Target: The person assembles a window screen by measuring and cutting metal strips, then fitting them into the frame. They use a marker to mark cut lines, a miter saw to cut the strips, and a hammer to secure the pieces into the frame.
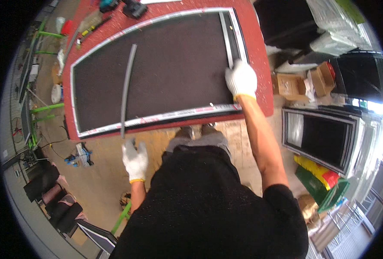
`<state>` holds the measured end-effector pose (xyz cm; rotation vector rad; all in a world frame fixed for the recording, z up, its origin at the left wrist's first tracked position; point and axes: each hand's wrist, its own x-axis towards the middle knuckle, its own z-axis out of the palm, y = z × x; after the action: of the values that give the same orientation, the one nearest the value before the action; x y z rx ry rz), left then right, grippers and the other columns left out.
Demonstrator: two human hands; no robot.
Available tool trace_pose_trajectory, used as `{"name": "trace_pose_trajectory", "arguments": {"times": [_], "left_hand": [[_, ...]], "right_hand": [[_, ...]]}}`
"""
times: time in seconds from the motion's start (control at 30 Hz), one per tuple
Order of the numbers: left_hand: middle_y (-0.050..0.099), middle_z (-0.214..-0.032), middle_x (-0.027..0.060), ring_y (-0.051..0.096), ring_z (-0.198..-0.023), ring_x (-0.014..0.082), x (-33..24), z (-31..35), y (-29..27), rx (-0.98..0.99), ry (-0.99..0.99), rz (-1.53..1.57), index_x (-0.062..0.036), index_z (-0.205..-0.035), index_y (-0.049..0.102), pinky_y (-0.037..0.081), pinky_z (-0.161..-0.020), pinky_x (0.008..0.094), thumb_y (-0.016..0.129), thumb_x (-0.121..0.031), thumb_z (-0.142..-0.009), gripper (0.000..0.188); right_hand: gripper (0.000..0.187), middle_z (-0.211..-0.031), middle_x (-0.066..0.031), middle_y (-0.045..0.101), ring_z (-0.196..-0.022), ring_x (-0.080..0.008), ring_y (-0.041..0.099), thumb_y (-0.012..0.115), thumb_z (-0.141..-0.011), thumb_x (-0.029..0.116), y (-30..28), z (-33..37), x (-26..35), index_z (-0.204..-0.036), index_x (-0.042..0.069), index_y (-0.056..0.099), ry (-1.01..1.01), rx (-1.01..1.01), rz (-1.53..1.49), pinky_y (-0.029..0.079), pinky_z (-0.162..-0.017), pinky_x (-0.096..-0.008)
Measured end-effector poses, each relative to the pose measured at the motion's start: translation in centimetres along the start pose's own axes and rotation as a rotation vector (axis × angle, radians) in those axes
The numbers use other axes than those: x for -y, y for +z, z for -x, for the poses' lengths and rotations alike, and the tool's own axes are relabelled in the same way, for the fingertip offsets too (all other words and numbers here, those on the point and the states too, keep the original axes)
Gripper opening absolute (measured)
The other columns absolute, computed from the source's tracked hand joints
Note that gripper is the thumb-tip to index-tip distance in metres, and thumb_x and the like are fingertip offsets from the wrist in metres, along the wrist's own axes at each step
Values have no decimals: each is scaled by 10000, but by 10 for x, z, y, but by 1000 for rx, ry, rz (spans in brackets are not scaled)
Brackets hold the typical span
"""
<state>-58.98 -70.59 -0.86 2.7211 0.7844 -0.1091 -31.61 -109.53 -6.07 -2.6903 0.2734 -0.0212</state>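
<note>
A framed dark mesh screen [174,64] lies on a red table, its pale border covered with printed tape. My right hand [242,80], in a white knitted glove, is closed at the right side of the frame. A light grey strip [226,36] runs along that side, and its near end goes under my curled fingers. A second grey strip [128,82] lies loose across the mesh, its near end sticking out past the front edge. Just below that end is my left hand [135,162], also gloved, with its fingers apart and nothing visible in them.
The red table [260,64] carries a cordless power tool [134,8] and a yellow-black hand tool [91,30] at the far left. Open cardboard boxes [291,86] and stacked framed panels [321,136] stand to the right. A blue tool [83,155] sits on the floor at left.
</note>
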Motion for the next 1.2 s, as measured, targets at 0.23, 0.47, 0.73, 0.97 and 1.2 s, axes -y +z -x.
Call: {"name": "trace_pose_trajectory", "arguments": {"times": [0.23,0.47,0.73,0.97,1.2], "left_hand": [[771,-1333,225,784,-1115,374,-31,12,4,57,21,0,-9,-1440,732,611,-1026,486,760,-328,-1087,477],[774,-1335,221,788,-1140,361,-67,8,13,120,111,3,-5,-1419,744,612,-1036,459,758,-278,-1088,429],[803,-1278,220,784,-1177,390,-148,-18,19,209,188,3,-2,-1316,789,606,-1059,456,753,-238,-1072,341],[851,-1087,255,854,-1025,411,-319,-49,84,448,363,270,-20,-1230,824,652,-948,463,805,-418,-1035,443],[809,-983,311,812,-986,505,-373,-62,129,479,385,102,8,-1040,795,642,-911,543,806,-492,-971,505]], "right_hand": [[303,-1050,-311,834,-1029,-488,833,770,-919,270,-20,-47,-3,-1033,14,887,-69,148,85,671,-943,-551],[360,-1100,-310,829,-1073,-493,817,810,-891,326,-20,-53,-10,-1065,21,892,-45,197,7,654,-990,-536],[366,-1139,-272,852,-1081,-451,841,841,-897,359,-32,-82,-17,-1116,71,904,-132,317,24,678,-977,-526],[363,-1115,-269,854,-1064,-449,846,834,-895,358,-43,-94,-11,-1097,65,907,-126,391,12,684,-951,-521],[382,-1090,-263,856,-1048,-445,849,850,-888,387,-39,-93,-12,-1088,68,910,-120,354,-9,685,-940,-518]]}}
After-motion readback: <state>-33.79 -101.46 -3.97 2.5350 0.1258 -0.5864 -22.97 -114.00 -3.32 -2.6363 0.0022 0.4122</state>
